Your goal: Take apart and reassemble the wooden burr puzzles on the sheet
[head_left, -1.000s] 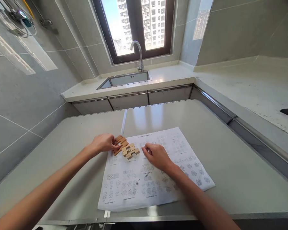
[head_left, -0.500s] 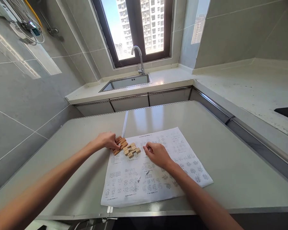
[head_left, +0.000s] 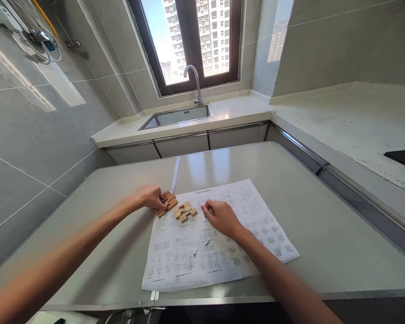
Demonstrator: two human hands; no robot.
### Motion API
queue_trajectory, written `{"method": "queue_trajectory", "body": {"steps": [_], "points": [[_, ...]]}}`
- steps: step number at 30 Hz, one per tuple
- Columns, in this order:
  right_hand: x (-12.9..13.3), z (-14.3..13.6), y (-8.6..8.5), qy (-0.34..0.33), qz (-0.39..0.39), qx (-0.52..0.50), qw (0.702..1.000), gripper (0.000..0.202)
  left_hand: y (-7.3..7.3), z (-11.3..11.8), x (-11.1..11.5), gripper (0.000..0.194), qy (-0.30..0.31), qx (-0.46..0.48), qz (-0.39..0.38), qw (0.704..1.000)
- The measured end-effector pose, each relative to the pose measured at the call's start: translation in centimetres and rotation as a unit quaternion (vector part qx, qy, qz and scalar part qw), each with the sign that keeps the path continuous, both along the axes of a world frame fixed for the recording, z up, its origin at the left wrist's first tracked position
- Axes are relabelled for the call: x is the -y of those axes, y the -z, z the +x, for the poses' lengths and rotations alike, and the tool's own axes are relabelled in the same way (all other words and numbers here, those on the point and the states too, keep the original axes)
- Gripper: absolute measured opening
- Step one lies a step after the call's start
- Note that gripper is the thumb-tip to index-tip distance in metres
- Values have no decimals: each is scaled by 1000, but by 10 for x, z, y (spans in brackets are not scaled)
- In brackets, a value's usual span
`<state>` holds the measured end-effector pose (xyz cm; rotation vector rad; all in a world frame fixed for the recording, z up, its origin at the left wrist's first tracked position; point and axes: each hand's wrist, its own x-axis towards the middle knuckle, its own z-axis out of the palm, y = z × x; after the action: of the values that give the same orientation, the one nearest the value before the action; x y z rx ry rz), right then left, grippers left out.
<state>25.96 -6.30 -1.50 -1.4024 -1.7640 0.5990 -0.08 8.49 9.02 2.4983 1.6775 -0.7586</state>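
My left hand is closed, thumb and fingers on a row of reddish-brown notched wooden puzzle pieces at the paper's upper left corner. Just right of them, apart by a narrow gap, lies a group of pale notched wooden puzzle pieces, set side by side on the paper. My right hand rests on the sheet to the right of the pale pieces, not touching them. Its fingers are curled together, and anything inside is hidden. Under it all spreads a white instruction sheet printed with small line drawings.
The sheet lies on a pale glossy table with a seam on its left side. Beyond the far edge are a counter, a sink and a faucet below a window. Another counter runs along the right.
My left hand has shifted the reddish-brown pieces slightly left, away from the pale group. My right hand and the pale pieces have stayed in place.
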Motion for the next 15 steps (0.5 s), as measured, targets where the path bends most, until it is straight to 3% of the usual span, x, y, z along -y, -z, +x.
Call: {"method": "queue_trajectory", "body": {"steps": [15], "points": [[1, 0, 0, 2, -11, -10, 1000, 35, 5, -1, -1, 47, 18, 7, 7, 1000]]}}
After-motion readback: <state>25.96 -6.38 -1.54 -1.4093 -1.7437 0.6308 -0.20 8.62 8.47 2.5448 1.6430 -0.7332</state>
